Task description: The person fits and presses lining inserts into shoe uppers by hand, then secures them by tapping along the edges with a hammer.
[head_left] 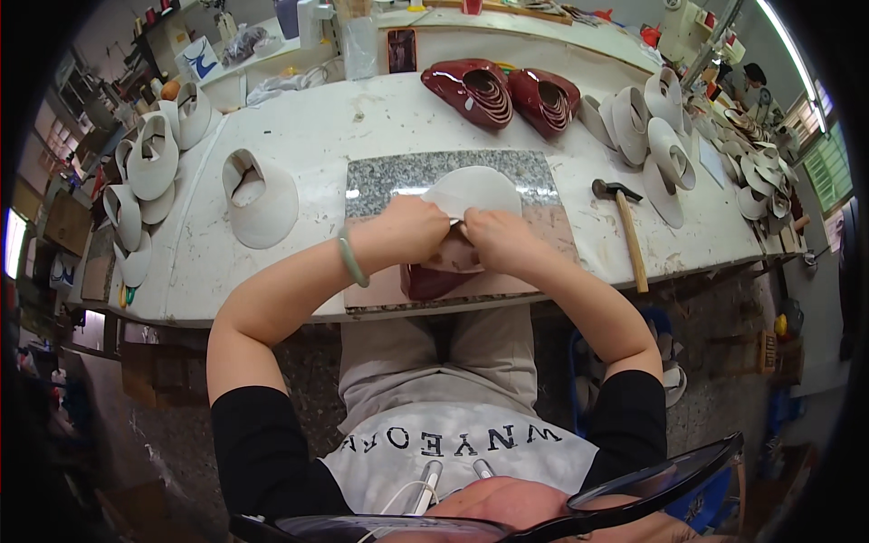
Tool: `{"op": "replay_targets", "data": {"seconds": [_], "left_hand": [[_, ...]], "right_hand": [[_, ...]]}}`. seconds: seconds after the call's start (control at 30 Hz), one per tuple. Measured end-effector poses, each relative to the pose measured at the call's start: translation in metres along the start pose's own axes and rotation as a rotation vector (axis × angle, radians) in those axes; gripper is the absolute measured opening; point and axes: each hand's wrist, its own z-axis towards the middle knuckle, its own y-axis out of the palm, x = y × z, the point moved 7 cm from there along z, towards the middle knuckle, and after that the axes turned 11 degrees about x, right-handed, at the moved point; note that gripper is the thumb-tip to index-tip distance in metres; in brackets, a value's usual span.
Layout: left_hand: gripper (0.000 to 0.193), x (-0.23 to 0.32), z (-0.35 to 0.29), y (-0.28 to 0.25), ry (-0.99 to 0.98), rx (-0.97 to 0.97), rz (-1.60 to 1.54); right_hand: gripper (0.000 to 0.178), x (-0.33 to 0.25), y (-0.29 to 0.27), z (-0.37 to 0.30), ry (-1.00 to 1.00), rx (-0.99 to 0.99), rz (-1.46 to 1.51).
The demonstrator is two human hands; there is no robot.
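Note:
Both my hands meet over a granite slab [389, 176] at the table's front edge. My left hand [418, 228], a green bangle at its wrist, is closed on the edge of a shoe upper. Right beside it, my right hand [500, 239] pinches the same edge. The upper's off-white lining [480, 185] spreads beyond my fingers. Its dark red leather [430, 282] lies toward me, under my hands. My fingers hide the spot where lining and leather meet.
A hammer [625, 226] lies right of the slab. Two dark red stacks of uppers [471, 90] stand behind it. One off-white lining piece [262, 204] sits at left; several more [154, 163] pile along the far left and right [629, 118]. A phone [402, 51] leans at the back.

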Motion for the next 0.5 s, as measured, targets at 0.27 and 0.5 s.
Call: {"op": "replay_targets", "data": {"seconds": [0.27,0.5], "left_hand": [[0.025,-0.006,0.008,0.031,0.026,-0.127,-0.121],[0.016,-0.050,-0.022,0.027,-0.315,0.195,-0.690]], "right_hand": [[0.010,0.036,-0.008,-0.008,0.079,0.158,0.111],[0.012,0.089,0.001,-0.035,0.163,0.453,0.309]]}}
